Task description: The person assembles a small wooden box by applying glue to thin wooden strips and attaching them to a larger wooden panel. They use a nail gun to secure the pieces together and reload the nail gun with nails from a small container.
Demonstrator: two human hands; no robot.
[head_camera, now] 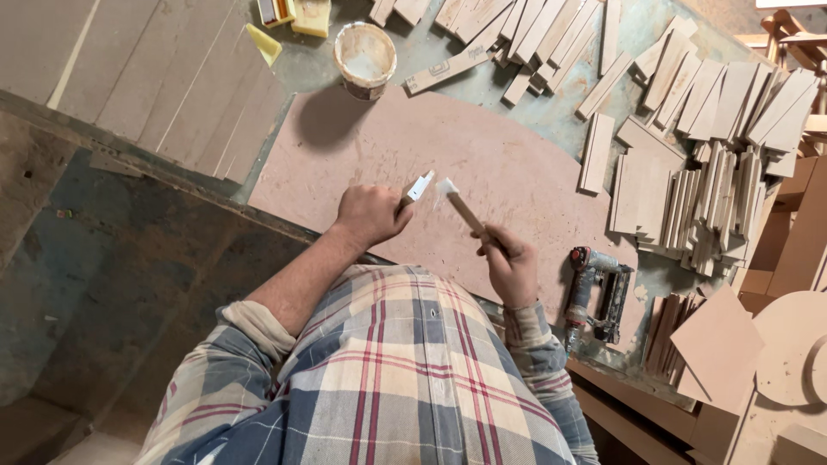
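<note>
The left hand (370, 213) is closed around a small wooden piece with a white, glue-coated end (419, 186), which sticks out from the fist toward the upper right. The right hand (510, 263) grips the wooden handle of a brush with white glue on its tip (458, 205); the long axis of the brush runs from the hand up and to the left, so its wet tip lies just beside the white end of the small piece, nearly touching it. Both things are held above the large pinkish fibreboard panel with a curved edge (517, 164), near the front edge of the workbench (637, 26). The small piece is in the left hand, and the right hand is the one which brings the brush to it. At the back of the bench, behind the panel, stands a round white glue pot (364, 57). Many cut wooden strips (706, 172) lie in rows along the back and right side, and a grey and red nail gun (596, 293) lies near the front right edge, just beside the right hand.
</note>
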